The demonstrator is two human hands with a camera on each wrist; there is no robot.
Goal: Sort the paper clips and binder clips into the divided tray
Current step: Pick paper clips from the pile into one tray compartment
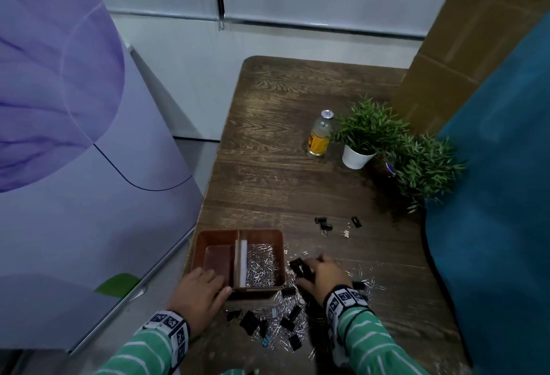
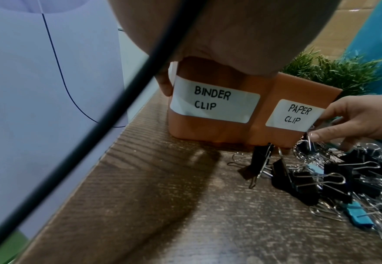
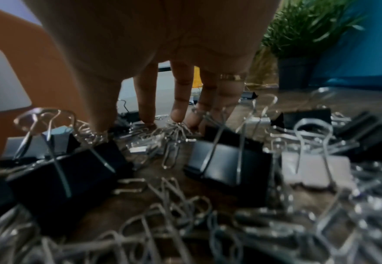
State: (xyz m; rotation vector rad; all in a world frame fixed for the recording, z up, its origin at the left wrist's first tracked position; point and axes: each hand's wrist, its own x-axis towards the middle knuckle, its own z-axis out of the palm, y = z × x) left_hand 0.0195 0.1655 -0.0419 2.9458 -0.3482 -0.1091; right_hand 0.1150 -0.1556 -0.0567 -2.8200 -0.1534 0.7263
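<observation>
A brown divided tray [image 1: 238,230] stands near the table's front left, labelled BINDER CLIP and PAPER CLIP on its near wall [image 2: 219,132]. Its right compartment holds a heap of silver paper clips [image 1: 263,264]; no clips show in the left one. My left hand [image 1: 205,285] grips the tray's near left corner, thumb over the rim [image 2: 251,67]. My right hand [image 1: 323,275] hovers just right of the tray, its straight fingertips [image 3: 177,114] pressing on loose paper clips [image 3: 174,128]. Black binder clips [image 1: 249,321] [image 3: 65,171] and paper clips lie mixed in front.
Three binder clips [image 1: 323,223] lie apart farther back. A glass bottle [image 1: 320,136] and two potted plants [image 1: 366,127] stand at the back right. A blue cloth [image 1: 491,196] borders the right side, a purple appliance [image 1: 74,136] the left.
</observation>
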